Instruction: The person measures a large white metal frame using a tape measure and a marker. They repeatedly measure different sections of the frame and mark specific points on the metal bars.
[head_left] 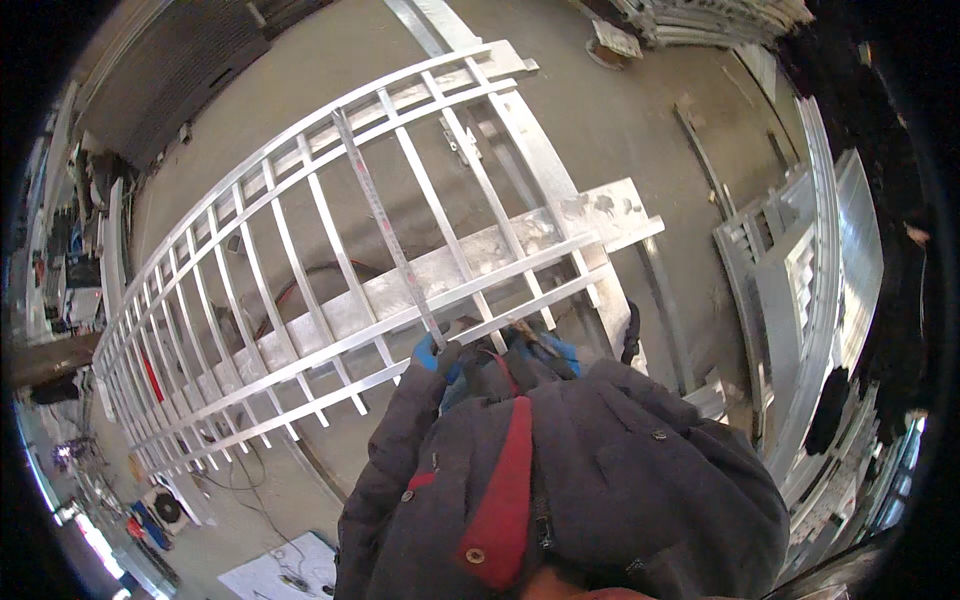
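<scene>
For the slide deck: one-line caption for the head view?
Left hand at the near end of a long marked strip across a slatted metal frame.

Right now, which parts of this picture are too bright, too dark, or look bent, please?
In the head view, the metal frame's long rails look curved, probably partly from the lens; in the head view, glare whitens the lower-left edge; in the head view, the far right sinks into near-black, hiding detail.
</scene>
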